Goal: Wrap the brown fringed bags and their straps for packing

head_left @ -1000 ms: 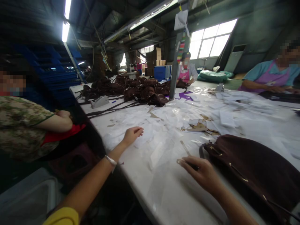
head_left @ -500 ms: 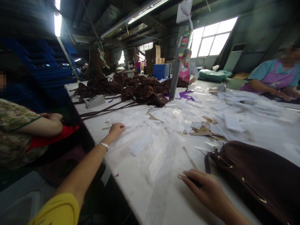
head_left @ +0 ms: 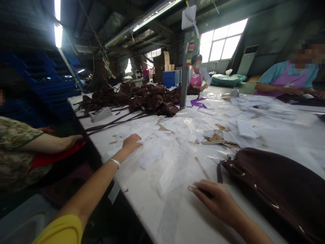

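Head view, nearest first: the right hand (head_left: 219,203) lies palm down on the white table (head_left: 152,210), its fingers stretched leftward over a thin dark thing (head_left: 203,192) with a pale tip. It may be pinched between thumb and forefinger, but the blur does not let me tell whether the hand grips it or only covers it. Just beside that hand, to its right, lies a dark brown bag (head_left: 274,189) on its side, with its strap loop and metal eyelets turned toward the fingers.

Further out on the left, the left hand (head_left: 131,142) is unclenched and rests knuckles up on loose white paper pieces (head_left: 152,156), holding nothing; a silver bracelet (head_left: 115,162) sits at the wrist. Torn white and brown scraps cover the middle of the table.

At the left edge a seated person's forearm (head_left: 50,144) reaches toward the table. Beyond lies a heap of brown bags (head_left: 149,98) with long straps, and beside it a grey post (head_left: 185,67). Two more people work at the far and right sides.
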Motion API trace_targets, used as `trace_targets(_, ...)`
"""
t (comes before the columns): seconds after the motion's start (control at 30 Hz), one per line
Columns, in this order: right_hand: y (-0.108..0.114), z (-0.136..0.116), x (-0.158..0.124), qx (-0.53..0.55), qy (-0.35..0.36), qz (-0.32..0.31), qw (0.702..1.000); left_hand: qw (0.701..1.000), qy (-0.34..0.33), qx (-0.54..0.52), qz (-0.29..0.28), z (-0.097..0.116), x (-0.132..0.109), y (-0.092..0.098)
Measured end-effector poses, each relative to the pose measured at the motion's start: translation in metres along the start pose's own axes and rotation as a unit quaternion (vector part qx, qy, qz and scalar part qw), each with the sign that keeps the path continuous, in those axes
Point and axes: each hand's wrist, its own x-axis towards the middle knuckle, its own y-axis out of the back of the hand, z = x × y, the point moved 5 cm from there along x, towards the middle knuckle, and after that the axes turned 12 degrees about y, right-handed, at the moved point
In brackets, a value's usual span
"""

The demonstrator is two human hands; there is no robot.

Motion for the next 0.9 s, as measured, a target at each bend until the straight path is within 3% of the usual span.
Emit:
trace_targets(0.13, 0.001, -0.002, 0.0, -0.01, -0.005, 0.008, 1.0, 0.998, 0.02, -0.053, -0.022, 0.006, -0.002, -0.007)
trace_targets(0.27, 0.003, -0.006, 0.001, -0.005, 0.003, 0.005, 1.0, 0.988, 0.045, -0.148, -0.005, 0.011, 0.004, 0.01)
trace_targets(0.43, 0.005, -0.012, 0.001, 0.006, 0.016, 0.005, 1.0, 0.951, 0.04, -0.307, 0.001, 0.038, 0.011, 0.066)
trace_targets(0.53, 0.009, -0.014, 0.002, 0.03, 0.023, 0.037, 0.999, 0.926, 0.009, -0.378, -0.014, 0.066, -0.002, 0.108)
trace_targets(0.63, 0.012, -0.013, 0.002, 0.082, -0.006, 0.078, 0.994, 0.902, -0.029, -0.429, -0.037, 0.098, -0.04, 0.134)
trace_targets(0.7, 0.013, -0.012, 0.001, 0.156, -0.046, 0.104, 0.981, 0.882, -0.079, -0.46, -0.056, 0.12, -0.079, 0.135)
trace_targets(0.8, 0.011, -0.014, -0.001, 0.294, -0.101, 0.117, 0.943, 0.886, -0.162, -0.433, -0.036, 0.145, -0.148, 0.117)
trace_targets(0.9, 0.006, -0.019, -0.002, 0.416, -0.119, 0.089, 0.897, 0.902, -0.203, -0.38, -0.017, 0.16, -0.207, 0.085)
